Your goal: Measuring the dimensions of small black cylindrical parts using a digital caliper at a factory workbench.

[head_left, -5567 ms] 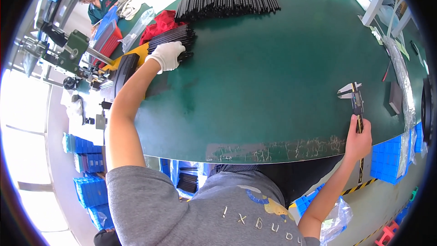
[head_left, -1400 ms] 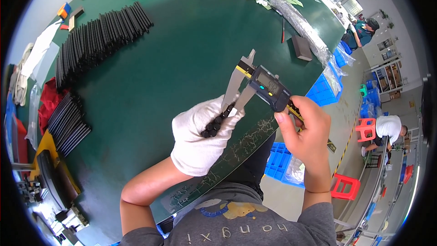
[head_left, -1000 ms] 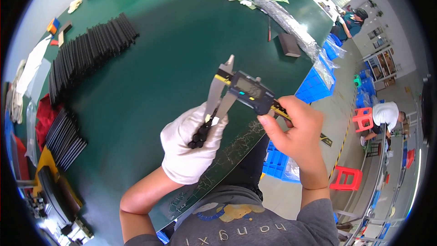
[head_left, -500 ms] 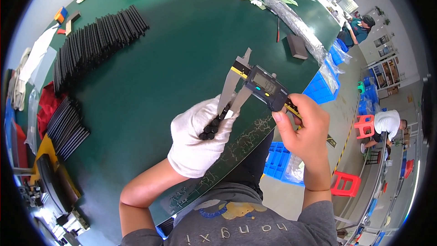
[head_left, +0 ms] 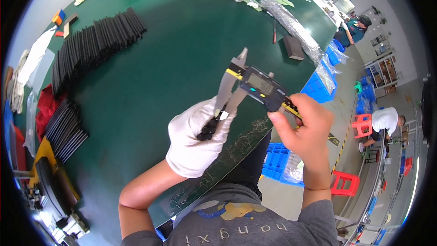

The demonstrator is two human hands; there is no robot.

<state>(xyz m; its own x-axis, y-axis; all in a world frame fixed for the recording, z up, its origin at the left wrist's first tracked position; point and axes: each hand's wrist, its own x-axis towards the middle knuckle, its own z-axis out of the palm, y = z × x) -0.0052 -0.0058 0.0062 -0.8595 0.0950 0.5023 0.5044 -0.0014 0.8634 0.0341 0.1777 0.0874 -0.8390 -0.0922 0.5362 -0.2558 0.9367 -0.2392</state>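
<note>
My left hand [head_left: 193, 139], in a white glove, is closed around a small bundle of black rods [head_left: 208, 130], whose ends stick out of the fist. Bare and closed, my right hand [head_left: 307, 123] grips the beam of a digital caliper [head_left: 261, 85] with thumb and fingers. The caliper's long jaws reach down to the bundle, close about a rod at the upper side of the glove. Whether both jaws touch the rod cannot be made out. A small white patch [head_left: 224, 115] shows beside the jaw tips.
On the green table [head_left: 150, 73] lie a long row of black rods [head_left: 98, 45] and a smaller group [head_left: 66, 130] at left. A dark block [head_left: 292, 48] and a plastic-wrapped roll [head_left: 296, 27] lie far right. Blue crates [head_left: 275, 160] and a red stool [head_left: 345, 183] stand beyond the edge.
The caliper's jaws have drawn slightly closer together at the bundle. Both hands and the caliper sit a little further left in the picture, as does the whole scene.
</note>
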